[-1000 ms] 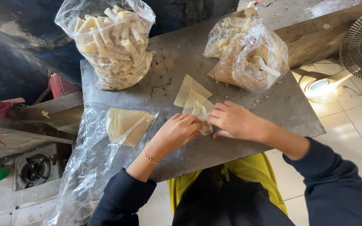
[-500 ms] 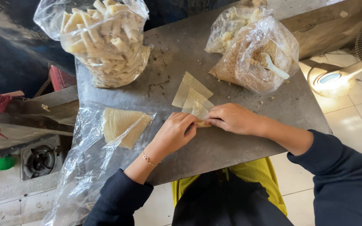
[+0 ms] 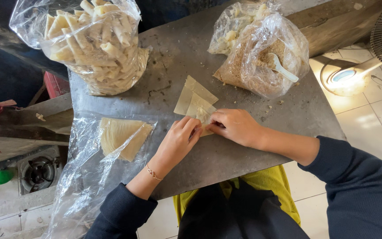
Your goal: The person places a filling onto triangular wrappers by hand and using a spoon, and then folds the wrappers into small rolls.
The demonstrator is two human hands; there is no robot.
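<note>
Here both hands, left and right, pinch closed on a wrapper on the table, apparently mid-fold; rolling it tight seems next

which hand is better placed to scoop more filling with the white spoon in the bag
Right, probably. The right hand lies nearer the white spoon in the filling bag; the left hand rests on the wrapper, farther away.

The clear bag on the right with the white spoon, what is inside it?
The bag holds brown crumbly filling with a white spoon stuck in it. Pale lumps show behind; crinkled plastic hides what they are.
</note>
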